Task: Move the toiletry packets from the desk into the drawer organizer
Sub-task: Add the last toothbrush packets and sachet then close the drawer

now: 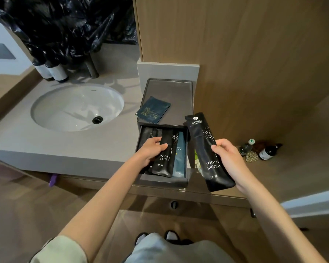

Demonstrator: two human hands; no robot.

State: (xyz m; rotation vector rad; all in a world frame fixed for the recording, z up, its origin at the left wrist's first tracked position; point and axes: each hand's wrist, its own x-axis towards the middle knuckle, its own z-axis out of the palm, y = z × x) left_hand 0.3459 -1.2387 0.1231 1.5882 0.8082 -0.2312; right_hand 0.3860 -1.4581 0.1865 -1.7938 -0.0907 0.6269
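Note:
A dark drawer organizer [165, 182] stands on the counter with its drawer pulled open toward me. Inside lie a black toothbrush packet [166, 162], a teal comb packet [179, 160] and other dark packets at the left. My left hand [150, 151] reaches into the drawer and grips the black toothbrush packet, thumb on top. My right hand [229, 160] holds a second black toothbrush packet [207, 150] upright in the air, just right of the drawer. A dark blue flat packet [153, 110] lies on the organizer's top tray [179, 92].
A white oval sink [77, 107] is set in the grey counter [103, 149] at the left, with two dark bottles [51, 72] and black plastic sheeting behind it. A wooden wall panel rises at the right. Small bottles [268, 151] stand on the floor to the right.

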